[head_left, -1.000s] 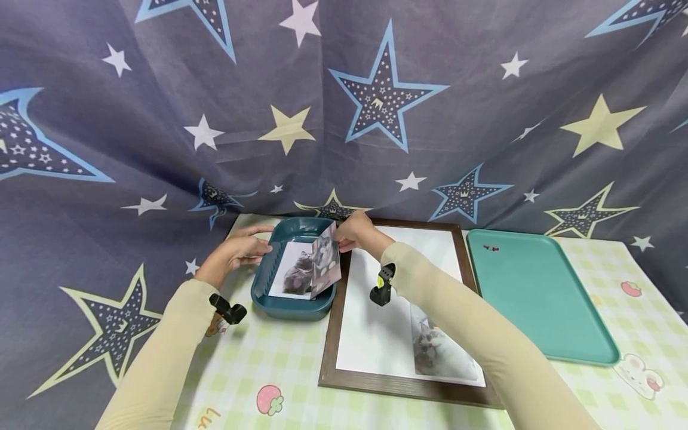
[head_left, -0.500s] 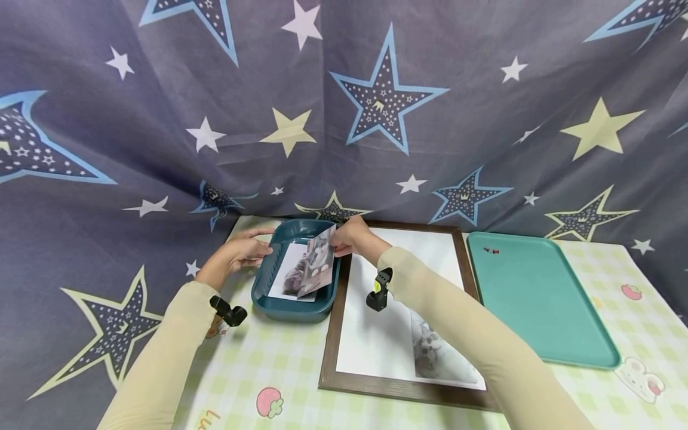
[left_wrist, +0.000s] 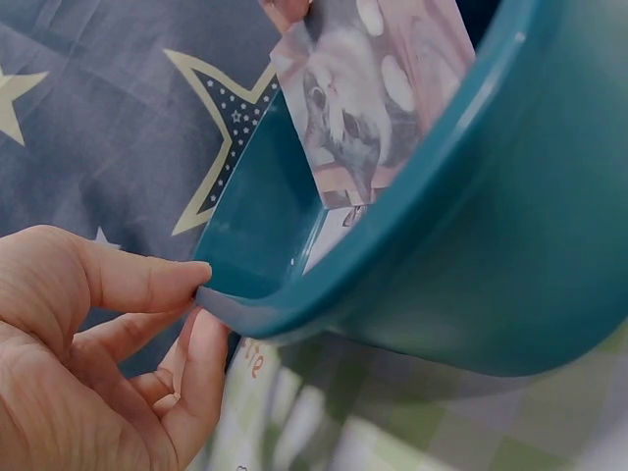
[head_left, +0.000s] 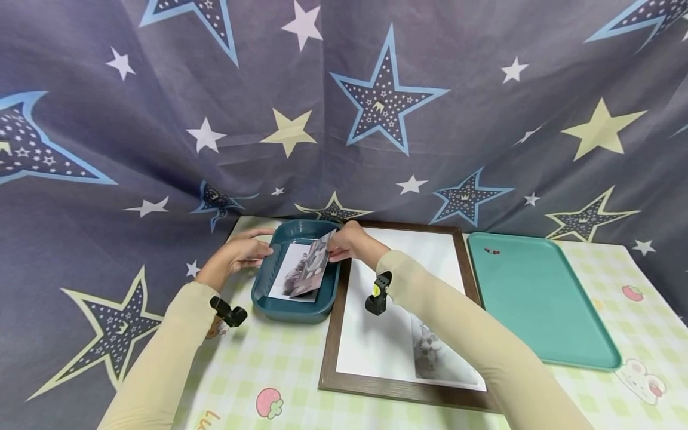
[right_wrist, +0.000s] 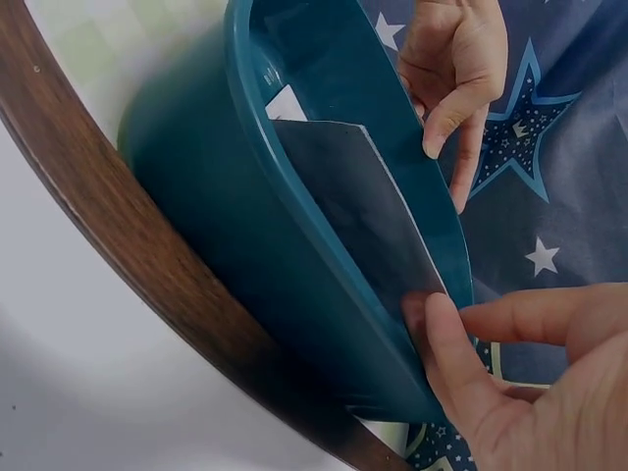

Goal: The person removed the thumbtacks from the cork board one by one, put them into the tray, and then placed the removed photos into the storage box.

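Note:
My left hand (head_left: pixel 244 249) pinches the left rim of a dark teal plastic basin (head_left: pixel 292 313); the left wrist view shows thumb and fingers on that rim (left_wrist: pixel 211 302). With its thumb and fingers, my right hand (head_left: pixel 350 240) holds a cat photo (head_left: pixel 314 267) by an edge. This photo is tilted over the basin's right half, and its plain back (right_wrist: pixel 348 186) shows in the right wrist view. Beneath it, a second photo (head_left: pixel 281 280) of a grey cat on white lies flat in the basin, partly covered.
A brown-framed white board (head_left: pixel 371 352) stands right of the basin, with another cat photo (head_left: pixel 441 358) at its lower part, partly behind my right sleeve. Farther right is a green tray (head_left: pixel 543 298) holding small red pieces (head_left: pixel 491 251). A starry curtain (head_left: pixel 215 167) hangs behind the table.
The photo in my right hand has shifted left and leans lower over the one in the basin, covering more of it. My left hand has stayed on the rim.

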Action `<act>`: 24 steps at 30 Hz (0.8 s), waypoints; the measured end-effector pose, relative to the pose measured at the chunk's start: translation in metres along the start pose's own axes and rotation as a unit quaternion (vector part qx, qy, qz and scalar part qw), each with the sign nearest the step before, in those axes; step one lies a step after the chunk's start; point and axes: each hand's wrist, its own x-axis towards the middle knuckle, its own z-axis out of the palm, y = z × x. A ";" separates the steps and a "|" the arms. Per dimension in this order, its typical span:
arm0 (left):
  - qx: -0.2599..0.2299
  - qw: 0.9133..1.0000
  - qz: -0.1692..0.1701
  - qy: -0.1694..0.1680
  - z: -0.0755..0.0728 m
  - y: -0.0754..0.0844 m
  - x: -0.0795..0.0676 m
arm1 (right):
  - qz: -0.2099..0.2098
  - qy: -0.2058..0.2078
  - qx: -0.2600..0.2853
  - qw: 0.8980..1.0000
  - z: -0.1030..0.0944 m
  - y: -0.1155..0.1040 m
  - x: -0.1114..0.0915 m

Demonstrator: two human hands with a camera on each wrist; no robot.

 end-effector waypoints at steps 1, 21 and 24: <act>-0.001 1.000 0.000 -0.001 0.000 0.000 0.000 | 0.001 -0.002 0.000 1.000 0.000 0.001 0.001; -0.002 1.000 -0.005 0.001 0.001 0.001 0.001 | 0.032 -0.056 0.035 0.997 0.003 0.002 0.001; 0.000 1.000 -0.007 0.000 0.001 0.001 0.001 | 0.045 -0.076 0.053 0.995 0.002 0.000 -0.002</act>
